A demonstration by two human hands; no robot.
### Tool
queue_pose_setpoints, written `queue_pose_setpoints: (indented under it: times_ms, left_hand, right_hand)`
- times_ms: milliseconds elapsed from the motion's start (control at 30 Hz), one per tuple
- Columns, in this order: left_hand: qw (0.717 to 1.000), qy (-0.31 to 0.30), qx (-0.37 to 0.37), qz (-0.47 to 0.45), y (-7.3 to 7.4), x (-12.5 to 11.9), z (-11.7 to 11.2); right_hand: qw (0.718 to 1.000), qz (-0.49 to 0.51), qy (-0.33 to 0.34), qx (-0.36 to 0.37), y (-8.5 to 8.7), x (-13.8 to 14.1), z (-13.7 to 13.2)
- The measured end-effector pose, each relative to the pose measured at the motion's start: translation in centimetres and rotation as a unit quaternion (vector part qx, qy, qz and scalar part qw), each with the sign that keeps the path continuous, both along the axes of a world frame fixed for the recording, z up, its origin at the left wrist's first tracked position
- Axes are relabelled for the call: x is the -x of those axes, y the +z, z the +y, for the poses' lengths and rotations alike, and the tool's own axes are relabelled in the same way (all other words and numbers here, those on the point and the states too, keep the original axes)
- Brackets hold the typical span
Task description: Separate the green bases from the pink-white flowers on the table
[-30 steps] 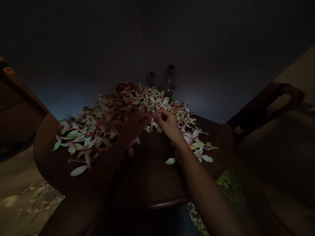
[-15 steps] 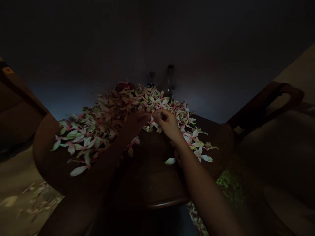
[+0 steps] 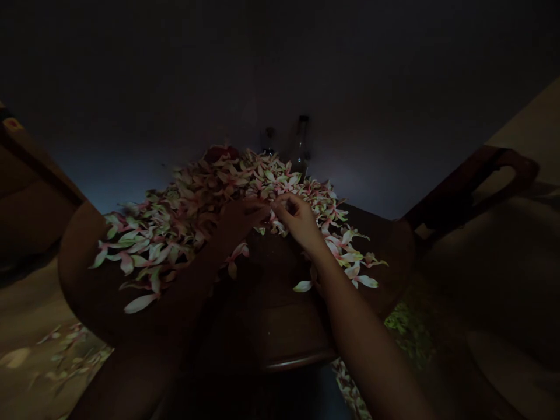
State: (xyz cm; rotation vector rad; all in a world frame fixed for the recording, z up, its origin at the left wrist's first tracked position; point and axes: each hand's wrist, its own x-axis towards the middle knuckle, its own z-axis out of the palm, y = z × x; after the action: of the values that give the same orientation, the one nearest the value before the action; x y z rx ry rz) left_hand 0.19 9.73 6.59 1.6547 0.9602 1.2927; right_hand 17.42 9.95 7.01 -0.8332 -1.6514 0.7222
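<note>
Right hand [image 3: 297, 220] pinched on petals [image 3: 276, 224], seemingly; left hand [image 3: 242, 216] curled, too dark to tell its grip. Bottle [image 3: 301, 146] at twelve o'clock.

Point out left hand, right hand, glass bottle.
Left hand [image 3: 243, 217]: head view, on the back of the hand.
Right hand [image 3: 297, 221]: head view, on the back of the hand.
Glass bottle [image 3: 300, 150]: head view, on its body.

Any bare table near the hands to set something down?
A bare wood patch lies below the left hand and right hand, between the pink-and-white petals and the front rim of the wooden table. Crowded: the petals left and behind, up to the glass bottle.
</note>
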Motion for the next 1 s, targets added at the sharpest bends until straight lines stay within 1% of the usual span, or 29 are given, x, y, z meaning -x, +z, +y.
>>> queue_pose_setpoints:
  times_ms: [133, 233, 333, 467, 567, 667, 733, 900, 1000]
  left_hand:
    - [0.996, -0.008, 0.044, -0.076, 0.10, -0.27, -0.13]
    - [0.992, -0.023, 0.059, -0.108, 0.10, -0.27, -0.06]
    - [0.990, -0.009, 0.063, -0.127, -0.07, -0.20, 0.10]
    - [0.989, -0.009, 0.073, -0.132, -0.26, -0.22, 0.29]
    - [0.991, 0.002, 0.055, -0.119, -0.31, -0.31, 0.39]
    - [0.994, 0.014, 0.043, -0.100, -0.31, -0.37, 0.43]
    - [0.994, 0.008, 0.044, -0.098, -0.30, -0.39, 0.44]
    - [0.989, -0.022, 0.045, -0.139, -0.40, -0.41, 0.51]
    - [0.989, -0.020, 0.045, -0.138, -0.48, -0.34, 0.51]
  right_hand:
    - [1.000, 0.018, -0.004, 0.003, -0.06, 0.10, 0.13]
    - [0.999, 0.042, -0.008, 0.018, -0.07, 0.27, 0.06]
    - [0.997, 0.072, -0.002, 0.024, -0.02, 0.50, -0.10]
    - [0.996, 0.079, -0.018, 0.022, 0.08, 0.76, -0.18]
    - [0.996, 0.076, -0.035, 0.004, 0.06, 0.86, -0.06]
    - [0.996, 0.078, -0.035, -0.011, -0.07, 0.89, 0.06]
    - [0.997, 0.074, -0.032, -0.017, -0.17, 0.87, 0.10]
    - [0.998, 0.041, -0.043, -0.025, -0.37, 0.83, 0.11]
    - [0.997, 0.036, -0.045, -0.049, -0.51, 0.82, 0.19]
